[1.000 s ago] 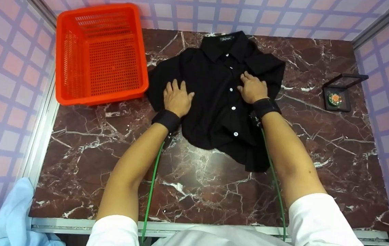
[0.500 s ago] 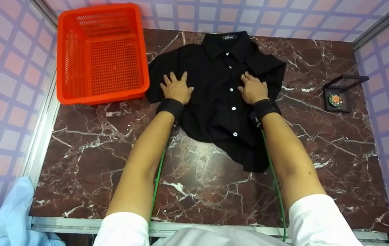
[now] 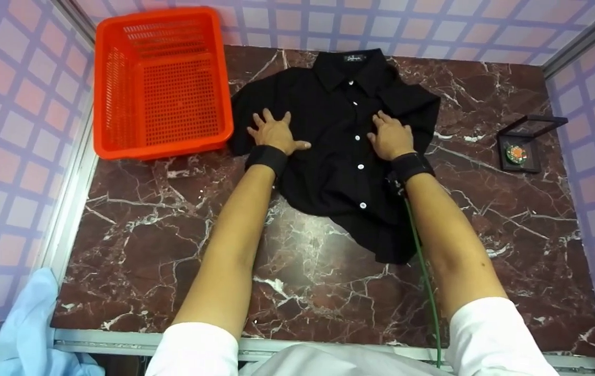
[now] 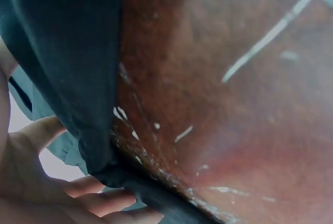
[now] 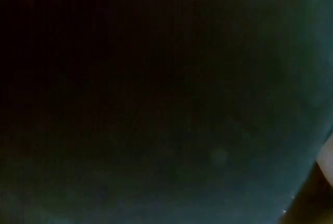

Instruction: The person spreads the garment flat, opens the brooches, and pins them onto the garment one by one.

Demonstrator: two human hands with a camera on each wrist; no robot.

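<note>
A black short-sleeved shirt point(image 3: 323, 120) with white buttons lies front up on the marble-patterned table, its collar toward the back wall. My left hand point(image 3: 275, 134) rests on the shirt near the left sleeve, fingers spread and thumb out to the right. On the other side of the button line, my right hand point(image 3: 392, 137) lies on the shirt front with its fingers extended. Left wrist view: the hand point(image 4: 47, 182) is beside dark cloth point(image 4: 67, 41). Dark fabric point(image 5: 171, 99) fills most of the right wrist view.
An orange plastic basket point(image 3: 226, 104) stands at the back left, close to the left sleeve. At the right is a small black open case point(image 3: 529, 165) with a green and orange round piece point(image 3: 516, 154). Light blue cloth point(image 3: 25, 324) hangs at the front left corner.
My left hand has moved up and slightly right over the shirt, spreading its fingers. The shirt's left side and lower hem have shifted upward. The right hand stays in place.
</note>
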